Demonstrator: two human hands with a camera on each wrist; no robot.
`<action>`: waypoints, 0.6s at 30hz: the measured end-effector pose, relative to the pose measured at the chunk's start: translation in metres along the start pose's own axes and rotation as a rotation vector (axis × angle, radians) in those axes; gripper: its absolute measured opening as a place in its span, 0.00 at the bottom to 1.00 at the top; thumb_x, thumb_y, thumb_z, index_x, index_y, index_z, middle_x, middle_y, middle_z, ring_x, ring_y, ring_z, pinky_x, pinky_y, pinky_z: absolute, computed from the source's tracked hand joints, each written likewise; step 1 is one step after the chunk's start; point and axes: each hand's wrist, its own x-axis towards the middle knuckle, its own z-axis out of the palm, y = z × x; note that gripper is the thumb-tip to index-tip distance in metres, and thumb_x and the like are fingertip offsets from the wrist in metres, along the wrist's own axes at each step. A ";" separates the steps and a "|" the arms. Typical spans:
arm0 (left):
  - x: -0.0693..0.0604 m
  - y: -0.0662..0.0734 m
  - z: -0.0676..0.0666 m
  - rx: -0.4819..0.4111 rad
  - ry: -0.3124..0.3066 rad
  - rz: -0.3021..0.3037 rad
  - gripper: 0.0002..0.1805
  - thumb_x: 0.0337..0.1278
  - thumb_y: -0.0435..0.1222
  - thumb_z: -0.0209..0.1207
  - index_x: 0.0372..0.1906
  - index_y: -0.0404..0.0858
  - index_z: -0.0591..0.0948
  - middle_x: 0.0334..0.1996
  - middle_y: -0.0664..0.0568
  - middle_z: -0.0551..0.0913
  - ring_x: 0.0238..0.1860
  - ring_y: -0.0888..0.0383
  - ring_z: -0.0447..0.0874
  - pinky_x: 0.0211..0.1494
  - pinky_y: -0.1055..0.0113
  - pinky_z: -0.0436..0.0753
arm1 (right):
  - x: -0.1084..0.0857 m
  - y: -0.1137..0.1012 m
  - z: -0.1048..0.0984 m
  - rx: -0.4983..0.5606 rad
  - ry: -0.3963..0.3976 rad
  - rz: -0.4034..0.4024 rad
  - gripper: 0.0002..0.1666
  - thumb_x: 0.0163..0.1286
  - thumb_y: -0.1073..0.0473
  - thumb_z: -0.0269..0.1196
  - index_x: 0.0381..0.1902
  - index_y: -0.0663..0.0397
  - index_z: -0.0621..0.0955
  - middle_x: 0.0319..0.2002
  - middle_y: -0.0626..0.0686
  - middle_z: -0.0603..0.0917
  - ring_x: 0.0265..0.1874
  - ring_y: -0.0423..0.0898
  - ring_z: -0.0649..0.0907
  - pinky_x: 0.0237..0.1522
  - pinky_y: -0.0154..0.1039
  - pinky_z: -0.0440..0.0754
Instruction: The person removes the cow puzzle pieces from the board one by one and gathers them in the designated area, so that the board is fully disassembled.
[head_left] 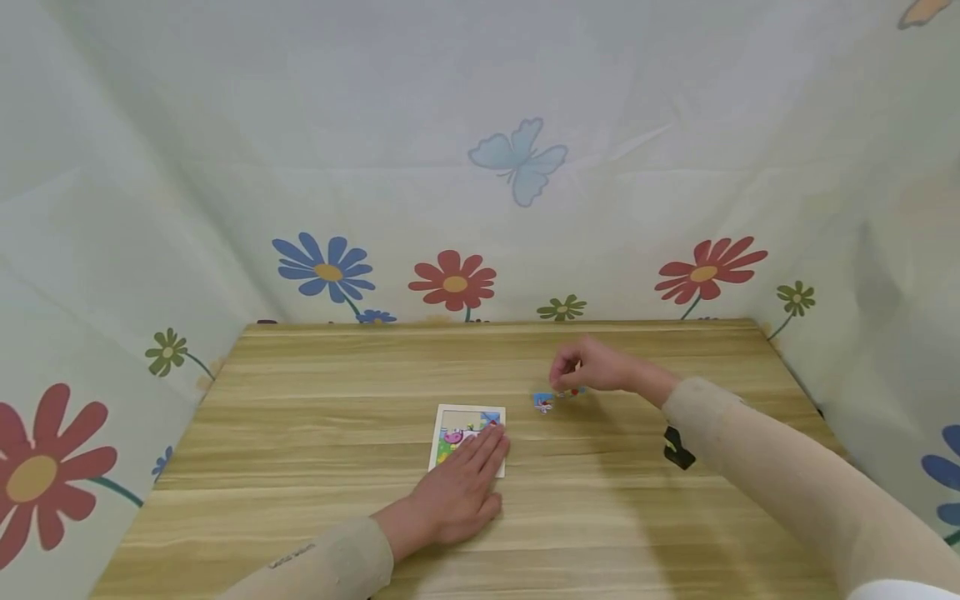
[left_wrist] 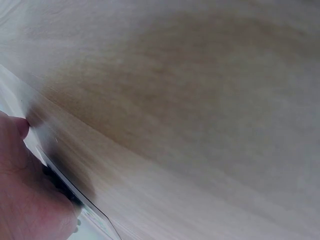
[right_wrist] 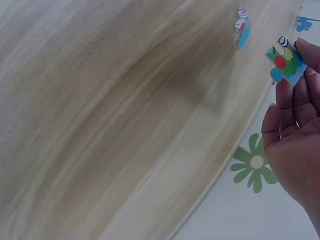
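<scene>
My left hand (head_left: 459, 492) lies flat with fingers extended over the right part of a small white-framed picture puzzle (head_left: 435, 442), partly hiding it. In the left wrist view this hand (left_wrist: 32, 195) shows beside the puzzle's edge (left_wrist: 95, 210). Up and to the right of the frame, my right hand (head_left: 596, 365) pinches a puzzle piece between thumb and fingers. The right wrist view shows that green, blue and red piece (right_wrist: 287, 62) in the hand (right_wrist: 300, 130). A blue piece (head_left: 543, 402) rests on the table just left of the right hand.
The wooden table (head_left: 315, 417) reaches back to a flower-printed cloth (head_left: 375, 192). A small black object (head_left: 678, 448) is by the right sleeve. Some colour from another piece or pieces (head_left: 577, 391) shows beneath the right hand, too small to tell.
</scene>
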 end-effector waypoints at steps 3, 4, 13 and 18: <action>0.000 0.000 0.000 -0.006 0.004 0.004 0.37 0.67 0.48 0.41 0.72 0.30 0.52 0.73 0.38 0.47 0.73 0.45 0.43 0.71 0.54 0.53 | -0.002 0.006 0.001 -0.001 -0.011 0.021 0.03 0.63 0.64 0.64 0.32 0.59 0.84 0.29 0.53 0.84 0.28 0.49 0.82 0.33 0.38 0.79; 0.000 -0.001 0.000 -0.011 0.003 0.005 0.37 0.67 0.48 0.41 0.72 0.29 0.52 0.73 0.38 0.47 0.73 0.45 0.43 0.71 0.54 0.53 | -0.002 0.008 0.002 -0.006 -0.014 0.027 0.03 0.63 0.64 0.64 0.32 0.60 0.84 0.29 0.53 0.84 0.28 0.49 0.81 0.33 0.38 0.78; 0.000 -0.001 0.000 0.006 0.014 0.014 0.37 0.67 0.48 0.41 0.72 0.29 0.53 0.73 0.38 0.47 0.73 0.45 0.43 0.71 0.54 0.54 | -0.005 0.023 0.008 0.004 -0.007 0.095 0.02 0.60 0.65 0.67 0.30 0.59 0.84 0.28 0.52 0.84 0.26 0.44 0.79 0.30 0.34 0.77; 0.000 0.000 -0.001 0.003 0.013 0.011 0.37 0.67 0.48 0.41 0.72 0.29 0.52 0.73 0.38 0.47 0.73 0.45 0.43 0.71 0.54 0.54 | -0.005 0.033 0.010 -0.001 -0.013 0.116 0.02 0.59 0.64 0.67 0.29 0.57 0.83 0.27 0.49 0.84 0.26 0.42 0.79 0.29 0.34 0.77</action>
